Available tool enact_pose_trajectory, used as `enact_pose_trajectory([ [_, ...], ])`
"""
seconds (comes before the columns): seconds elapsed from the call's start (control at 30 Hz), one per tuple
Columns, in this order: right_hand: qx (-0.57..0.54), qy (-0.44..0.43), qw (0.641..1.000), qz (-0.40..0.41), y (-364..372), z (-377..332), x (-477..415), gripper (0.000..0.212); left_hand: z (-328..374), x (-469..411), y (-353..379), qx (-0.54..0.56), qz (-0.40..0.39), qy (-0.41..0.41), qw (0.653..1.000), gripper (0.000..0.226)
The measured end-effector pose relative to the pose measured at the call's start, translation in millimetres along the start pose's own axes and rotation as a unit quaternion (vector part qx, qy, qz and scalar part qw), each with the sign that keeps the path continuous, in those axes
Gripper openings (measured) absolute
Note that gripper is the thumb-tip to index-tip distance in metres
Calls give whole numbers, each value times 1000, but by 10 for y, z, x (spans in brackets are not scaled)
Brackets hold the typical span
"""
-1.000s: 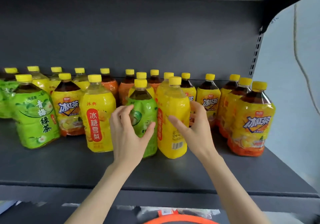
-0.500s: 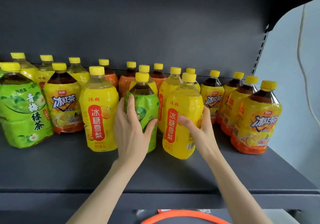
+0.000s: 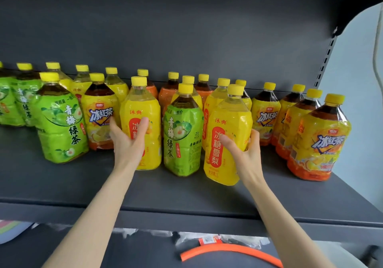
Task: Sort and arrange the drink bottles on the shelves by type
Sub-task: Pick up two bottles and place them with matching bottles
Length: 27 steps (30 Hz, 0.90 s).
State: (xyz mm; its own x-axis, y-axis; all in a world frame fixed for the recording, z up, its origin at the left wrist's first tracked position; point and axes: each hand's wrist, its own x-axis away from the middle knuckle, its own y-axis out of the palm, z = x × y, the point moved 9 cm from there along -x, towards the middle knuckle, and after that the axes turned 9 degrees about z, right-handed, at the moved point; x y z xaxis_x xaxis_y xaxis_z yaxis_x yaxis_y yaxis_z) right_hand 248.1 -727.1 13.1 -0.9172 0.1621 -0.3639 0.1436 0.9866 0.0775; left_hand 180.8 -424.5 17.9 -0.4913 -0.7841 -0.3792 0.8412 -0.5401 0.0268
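Judging the sort on the shelf [image 3: 62, 187] as partway done at best. Well right of the right-hand fingers: iced red tea row [image 3: 319, 141], grouped, likely finished. Far left of the left-hand fingers: green tea cluster [image 3: 24, 100], grouped too, cut off by the frame edge. Between and just beside the fingers: mixed front row, left to sort. Just left of the left fingers, a lone iced red tea bottle [image 3: 99, 120], out of place. Between the two thumbs, a stray green tea bottle [image 3: 182, 135], upright, untouched.

Left hand [image 3: 128, 143] gripping a pear drink bottle [image 3: 145, 110], thumb across the label, fingers wrapped round its left side. Right hand [image 3: 248, 156] gripping a second pear drink bottle [image 3: 228, 120], thumb on the label, fingers [image 3: 254, 138] curled round its right flank. Probably meant to bring the two yellows together.

Impossible to tell whether either held bottle clears the shelf. Back row beyond the fingertips: labels mostly hidden, orange-labelled bottles [image 3: 165, 96] unreadable. Below the wrists, an orange tube [image 3: 228, 249], partly cut off.
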Motion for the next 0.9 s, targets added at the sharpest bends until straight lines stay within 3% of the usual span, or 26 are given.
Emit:
enact_pose_trajectory([
  [0.23,-64,12,997,-30,74,17,126,54,-51,-38,7,8,-50,0,999,65],
  [0.33,-79,14,996,-29,100,8,162,55,-3,90,-64,13,-41,22,999,51],
  [0.73,-132,-27,989,-54,313,-413,482,61,385,486,-775,93,45,16,995,60],
  [0.9,-134,-40,985,-100,907,-627,867,66,508,328,-1388,92,58,19,994,46],
])
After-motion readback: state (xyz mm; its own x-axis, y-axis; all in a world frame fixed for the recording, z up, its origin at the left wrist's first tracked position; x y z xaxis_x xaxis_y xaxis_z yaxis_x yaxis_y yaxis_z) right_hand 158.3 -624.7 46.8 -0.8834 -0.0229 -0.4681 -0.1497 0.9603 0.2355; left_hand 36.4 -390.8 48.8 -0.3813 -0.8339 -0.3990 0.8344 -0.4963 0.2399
